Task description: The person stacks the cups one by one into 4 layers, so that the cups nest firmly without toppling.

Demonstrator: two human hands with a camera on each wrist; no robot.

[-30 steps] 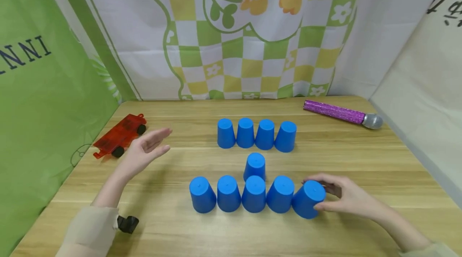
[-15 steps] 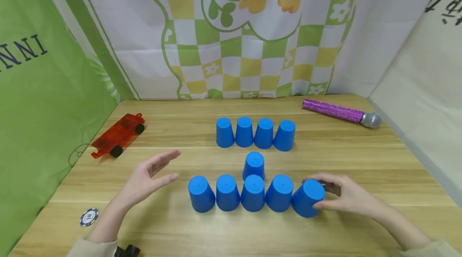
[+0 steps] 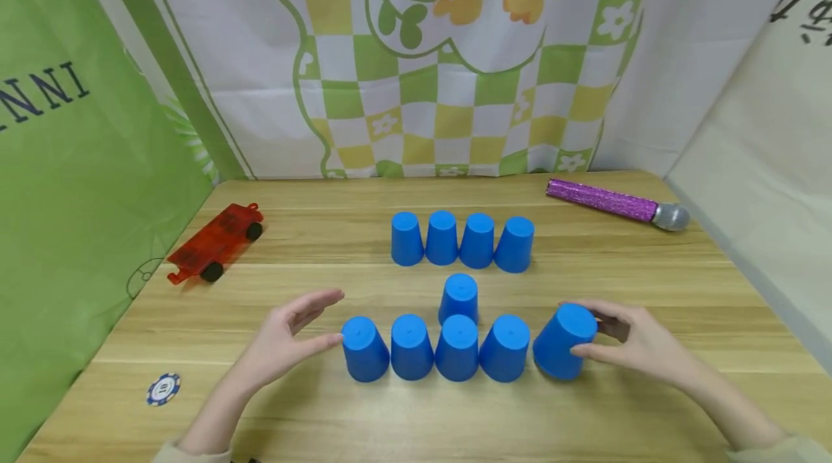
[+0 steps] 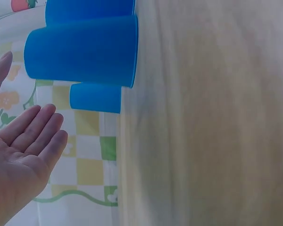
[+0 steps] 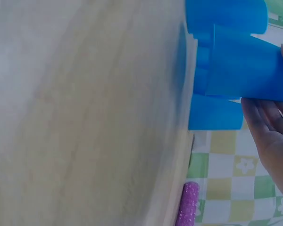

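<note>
Upside-down blue cups stand in a front row of several on the wooden table. My right hand (image 3: pixel 640 344) grips the rightmost blue cup (image 3: pixel 564 342) between thumb and fingers. In the right wrist view this held cup (image 5: pixel 247 63) is raised a little off the table and apart from its neighbour (image 3: pixel 505 349). My left hand (image 3: pixel 276 344) is beside the leftmost cup (image 3: pixel 365 349), fingers extended and thumb apart. The left wrist view shows the left palm (image 4: pixel 23 165) holding nothing. One single cup (image 3: pixel 459 297) stands just behind the front row's middle.
A back row of several blue cups (image 3: pixel 442 239) stands farther off. A red toy car base (image 3: pixel 217 243) lies at left, a poker chip (image 3: pixel 163 389) nearer. A purple glitter microphone (image 3: pixel 604 201) lies at back right. A patterned cloth (image 3: pixel 455 109) hangs behind the table.
My left hand has moved right and toward me, up to the leftmost cup. My right hand has lifted the rightmost cup slightly and shifted it right, away from its neighbour.
</note>
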